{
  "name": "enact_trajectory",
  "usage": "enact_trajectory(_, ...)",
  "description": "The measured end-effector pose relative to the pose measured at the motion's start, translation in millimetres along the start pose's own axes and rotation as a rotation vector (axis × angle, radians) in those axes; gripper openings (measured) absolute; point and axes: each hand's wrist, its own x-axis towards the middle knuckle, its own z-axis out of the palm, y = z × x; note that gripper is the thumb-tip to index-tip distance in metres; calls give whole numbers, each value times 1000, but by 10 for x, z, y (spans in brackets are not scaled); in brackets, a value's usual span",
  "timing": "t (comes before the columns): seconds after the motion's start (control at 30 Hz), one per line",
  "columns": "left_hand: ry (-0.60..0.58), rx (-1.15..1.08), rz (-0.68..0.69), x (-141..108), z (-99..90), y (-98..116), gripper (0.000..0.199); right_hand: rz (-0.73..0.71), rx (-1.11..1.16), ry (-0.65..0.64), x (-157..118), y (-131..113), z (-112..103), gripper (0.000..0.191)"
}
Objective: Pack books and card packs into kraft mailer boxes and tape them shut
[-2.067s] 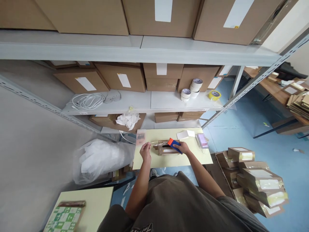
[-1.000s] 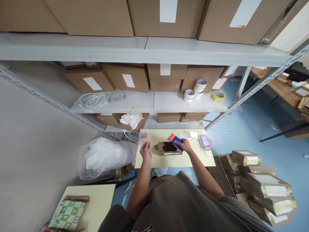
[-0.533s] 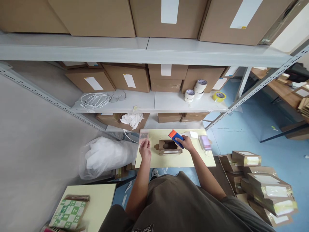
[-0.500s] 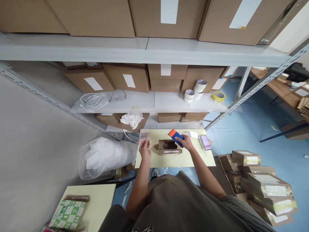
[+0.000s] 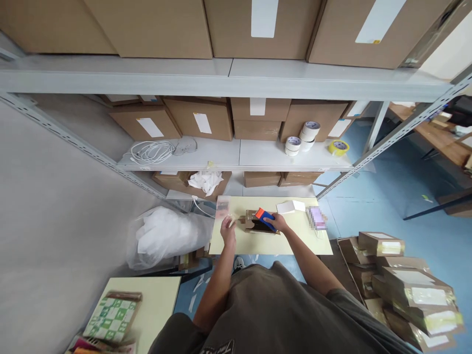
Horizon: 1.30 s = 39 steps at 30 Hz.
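Right hand: the right hand is closed around one blue and orange tape dispenser, held over the small cardboard box.
Left hand: the left hand sits at the box's left end, fingers curled; whether it pinches anything is too small to tell.
Box: one small brown box, in the middle of the pale yellow table, partly covered by the dispenser and the right hand.
Also on the table: one white folded card just right of the hand, one blurred pinkish item near the right edge, one blurred clear packet at the far left corner.
Tape rolls: four on the shelf, three white tape rolls and one yellow roll.
Floor: a stack of taped flat boxes at right, cut off by the frame; count unclear.
Left of the table: one bulging clear plastic bag.
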Motion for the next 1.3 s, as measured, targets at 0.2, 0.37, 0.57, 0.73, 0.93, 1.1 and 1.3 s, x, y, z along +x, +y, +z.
enact_trajectory(0.2,-198,631,393,-182,16,-120,96,40,64,-39,125,-31,-61,45)
enact_trajectory(0.37,-257,878,605,-148,31,-48,120,97,131,-33,151,-10,-87,47)
enact_trajectory(0.57,-214,865,575,-121,159,2,119,43,46,-14,128,-68,-165,51)
enact_trajectory(0.73,-194,755,481,-74,299,-19,107,-44,-58,73,102,-249,-341,53)
enact_trajectory(0.93,-187,712,422,11,383,-59,103,-3,23,96,78,-285,-419,55)
enact_trajectory(1.1,-191,692,429,43,395,-91,100,71,200,25,36,-206,-239,60)
enact_trajectory(1.3,-169,622,387,53,365,-105,93,101,97,28,29,-114,-80,54)
